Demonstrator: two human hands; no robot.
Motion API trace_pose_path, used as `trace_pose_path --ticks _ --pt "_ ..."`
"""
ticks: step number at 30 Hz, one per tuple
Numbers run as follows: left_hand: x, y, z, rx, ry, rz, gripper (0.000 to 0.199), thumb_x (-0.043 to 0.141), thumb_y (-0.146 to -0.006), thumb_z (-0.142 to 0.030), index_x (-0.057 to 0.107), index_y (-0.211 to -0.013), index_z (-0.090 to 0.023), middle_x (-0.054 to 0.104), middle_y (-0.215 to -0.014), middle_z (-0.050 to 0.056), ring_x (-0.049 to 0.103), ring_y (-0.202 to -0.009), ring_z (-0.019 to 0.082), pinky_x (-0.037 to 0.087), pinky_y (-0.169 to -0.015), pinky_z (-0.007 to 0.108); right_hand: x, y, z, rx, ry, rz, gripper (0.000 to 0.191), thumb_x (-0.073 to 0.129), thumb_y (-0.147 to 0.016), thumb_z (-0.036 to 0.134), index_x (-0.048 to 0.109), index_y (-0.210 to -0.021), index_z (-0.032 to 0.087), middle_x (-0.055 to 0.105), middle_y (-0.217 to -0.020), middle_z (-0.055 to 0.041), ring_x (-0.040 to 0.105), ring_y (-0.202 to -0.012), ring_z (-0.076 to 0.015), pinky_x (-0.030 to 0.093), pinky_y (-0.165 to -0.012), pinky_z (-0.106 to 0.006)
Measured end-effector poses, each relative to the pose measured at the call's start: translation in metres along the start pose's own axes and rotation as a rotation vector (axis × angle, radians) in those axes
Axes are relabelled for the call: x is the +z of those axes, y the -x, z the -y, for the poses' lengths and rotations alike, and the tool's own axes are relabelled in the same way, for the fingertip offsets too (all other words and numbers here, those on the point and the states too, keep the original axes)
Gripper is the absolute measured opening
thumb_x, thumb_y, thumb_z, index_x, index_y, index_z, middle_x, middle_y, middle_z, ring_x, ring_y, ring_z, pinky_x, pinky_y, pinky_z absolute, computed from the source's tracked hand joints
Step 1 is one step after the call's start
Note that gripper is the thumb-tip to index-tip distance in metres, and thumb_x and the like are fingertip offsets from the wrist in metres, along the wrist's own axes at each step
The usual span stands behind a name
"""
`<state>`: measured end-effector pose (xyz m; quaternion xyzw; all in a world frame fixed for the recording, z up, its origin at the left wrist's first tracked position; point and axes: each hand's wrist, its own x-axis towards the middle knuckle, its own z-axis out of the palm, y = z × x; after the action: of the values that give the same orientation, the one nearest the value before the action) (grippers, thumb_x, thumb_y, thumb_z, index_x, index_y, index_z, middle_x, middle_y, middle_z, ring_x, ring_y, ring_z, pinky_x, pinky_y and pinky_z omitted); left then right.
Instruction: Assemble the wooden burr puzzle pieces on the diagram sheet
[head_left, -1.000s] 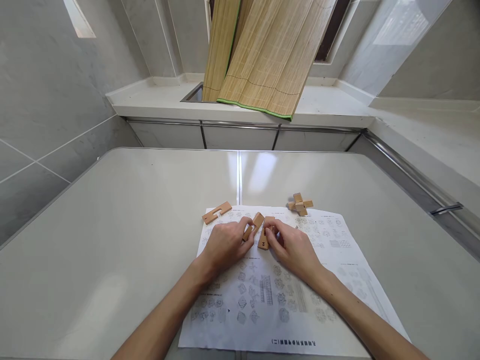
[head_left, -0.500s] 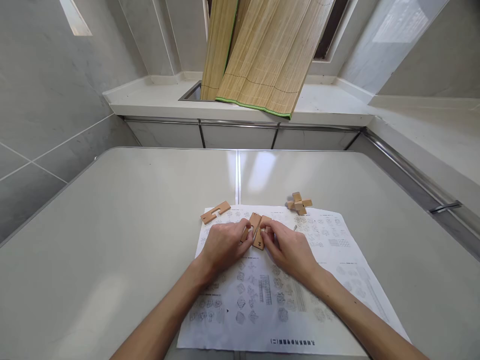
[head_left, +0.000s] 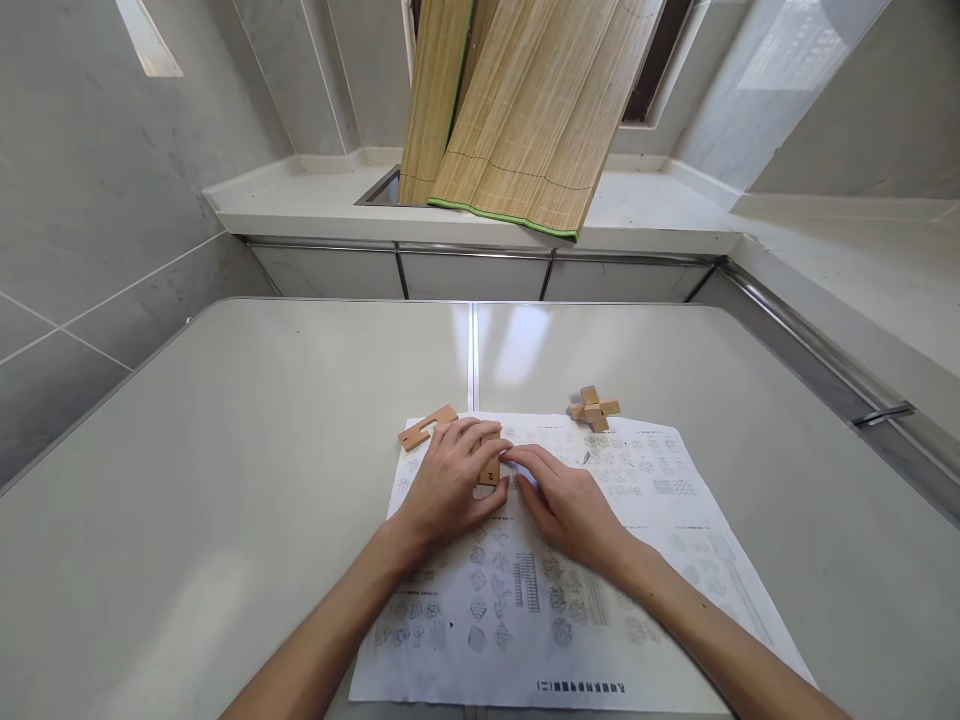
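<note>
My left hand is curled over a flat wooden puzzle piece marked 2, with its fingers across the top and its thumb at the near edge. Most of what lies under the hand is hidden. My right hand is just to the right, thumb and forefinger apart, the forefinger's tip meeting the left fingertips beside the piece. Left of the hands, a notched wooden puzzle piece rests across the sheet's far edge. Beneath both hands is a printed paper sheet covered with small diagrams.
An assembled wooden cross-shaped puzzle sits at the sheet's far right. The pale table has a seam down its middle. Behind it, a bamboo blind hangs over a white ledge.
The two wooden pieces were tilted, one at each hand. Now the piece marked 2 is upright and further left, under my left hand. My right fingers have come off it and spread.
</note>
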<state>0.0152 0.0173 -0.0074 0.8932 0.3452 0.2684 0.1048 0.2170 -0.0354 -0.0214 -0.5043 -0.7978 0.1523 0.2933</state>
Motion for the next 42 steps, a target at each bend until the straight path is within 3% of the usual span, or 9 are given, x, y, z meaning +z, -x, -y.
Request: trace_pose_path --ticks 5,8,15,19,25,31,36,42 --pt "-0.001 0.0 0.004 -0.059 -0.077 0.001 0.036 0.057 -0.091 -0.012 0.068 -0.123 -0.025 0.068 -0.139 0.007 0.057 -0.134 0.031 0.048 -0.111 0.052 -0.002 -0.001 0.004 0.044 -0.022 0.032 0.031 0.044 -0.104 0.018 0.051 -0.133 0.025 0.07 -0.132 -0.009 0.071 -0.072 -0.0186 0.055 -0.063 -0.033" --pt "-0.003 0.0 0.006 -0.084 -0.102 -0.031 0.044 0.057 -0.091 -0.012 0.064 -0.132 -0.027 0.066 -0.142 0.007 0.055 -0.137 0.031 0.046 -0.115 0.055 -0.003 0.0 0.003 0.044 -0.036 0.038 0.031 0.044 -0.104 0.018 0.051 -0.133 0.025 0.069 -0.133 -0.0098 0.069 -0.068 -0.0176 0.055 -0.063 -0.034" --pt "0.001 0.003 0.014 -0.262 -0.234 -0.109 0.048 0.065 -0.094 -0.034 0.056 -0.138 -0.019 0.055 -0.154 0.016 0.043 -0.148 0.042 0.035 -0.123 0.065 -0.005 -0.001 0.004 0.028 -0.045 0.039 0.03 0.044 -0.104 0.017 0.053 -0.131 0.024 0.069 -0.133 -0.0098 0.068 -0.066 -0.0157 0.055 -0.06 -0.032" --pt "0.005 0.006 0.02 -0.319 -0.237 -0.086 0.051 0.06 -0.1 -0.045 0.052 -0.141 -0.017 0.053 -0.157 0.019 0.045 -0.149 0.041 0.033 -0.124 0.065 -0.005 -0.001 0.004 0.027 -0.046 0.04 0.029 0.045 -0.104 0.017 0.053 -0.131 0.024 0.069 -0.132 -0.0094 0.067 -0.065 -0.015 0.055 -0.06 -0.032" --pt "0.006 0.006 0.017 -0.345 -0.267 -0.066 0.042 0.053 -0.104 -0.037 0.052 -0.142 -0.019 0.05 -0.161 0.019 0.046 -0.149 0.041 0.032 -0.123 0.07 -0.005 -0.001 0.002 0.028 -0.054 0.046 0.027 0.045 -0.104 0.019 0.056 -0.129 0.025 0.069 -0.132 -0.0087 0.064 -0.06 -0.0134 0.054 -0.06 -0.032" --pt "0.009 0.008 0.015 -0.355 -0.302 -0.089 0.038 0.052 -0.104 -0.031 0.054 -0.14 -0.02 0.05 -0.16 0.018 0.045 -0.149 0.045 0.034 -0.119 0.073 -0.009 -0.002 0.001 0.024 -0.092 0.019 0.024 0.043 -0.105 0.021 0.061 -0.121 0.024 0.075 -0.117 -0.0074 0.066 -0.065 -0.0149 0.052 -0.059 -0.029" --pt "0.005 0.006 0.012 -0.244 -0.27 -0.126 0.038 0.055 -0.103 -0.031 0.053 -0.139 -0.018 0.052 -0.158 0.018 0.041 -0.152 0.041 0.034 -0.124 0.067 -0.01 -0.004 -0.006 0.131 -0.128 -0.104 0.021 0.046 -0.106 0.027 0.066 -0.113 0.022 0.077 -0.093 -0.0038 0.062 -0.06 -0.0154 0.049 -0.059 -0.029" --pt "-0.002 0.002 -0.002 -0.08 -0.154 -0.088 0.035 0.052 -0.102 -0.021 0.055 -0.137 -0.02 0.057 -0.151 0.015 0.046 -0.149 0.034 0.045 -0.12 0.056 -0.017 -0.006 -0.027 0.297 -0.008 -0.411 0.02 0.05 -0.103 0.033 0.067 -0.104 0.021 0.066 -0.069 0.0017 0.057 -0.055 -0.0151 0.045 -0.059 -0.028"
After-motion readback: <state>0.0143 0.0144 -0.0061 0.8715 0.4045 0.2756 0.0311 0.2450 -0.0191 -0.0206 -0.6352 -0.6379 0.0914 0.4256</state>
